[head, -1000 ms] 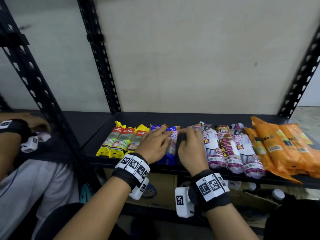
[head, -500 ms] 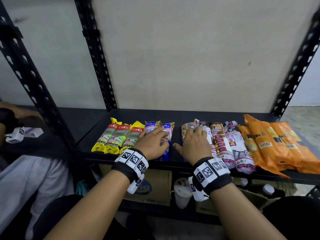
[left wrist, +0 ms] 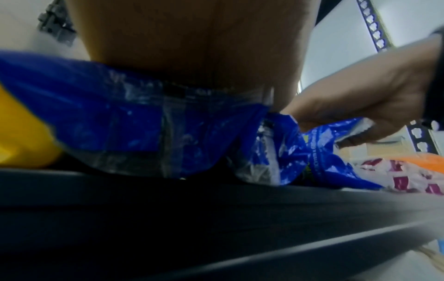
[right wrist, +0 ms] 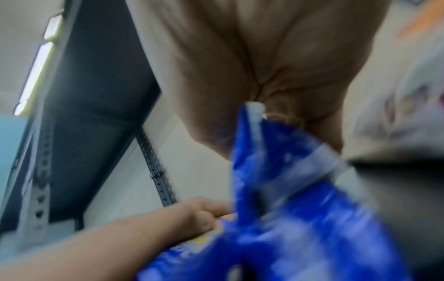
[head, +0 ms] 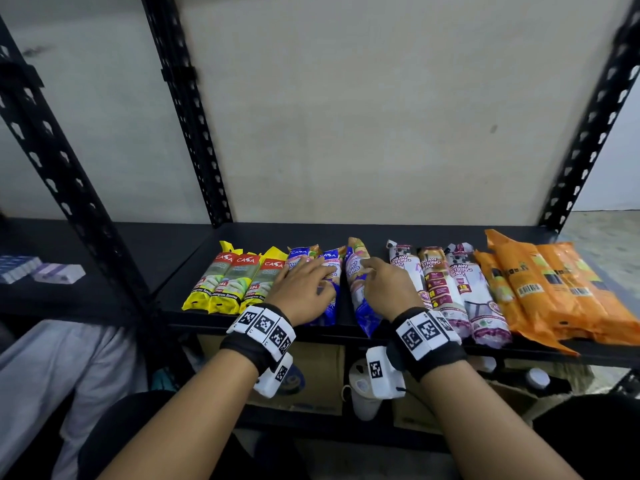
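Head view looks down at the shelf [head: 277, 233]; 2 wrist views closely face the blue packets [head: 359, 299].

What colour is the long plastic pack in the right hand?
Mostly blue, pale middle. The long plastic pack shows best in head view.

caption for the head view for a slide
Left hand rests on two blue packs, right hand grips a third blue pack on a black shelf.

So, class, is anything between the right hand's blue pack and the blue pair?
Nothing visible: only bare shelf separates the blue pack under the right hand from the blue pair under the left hand.
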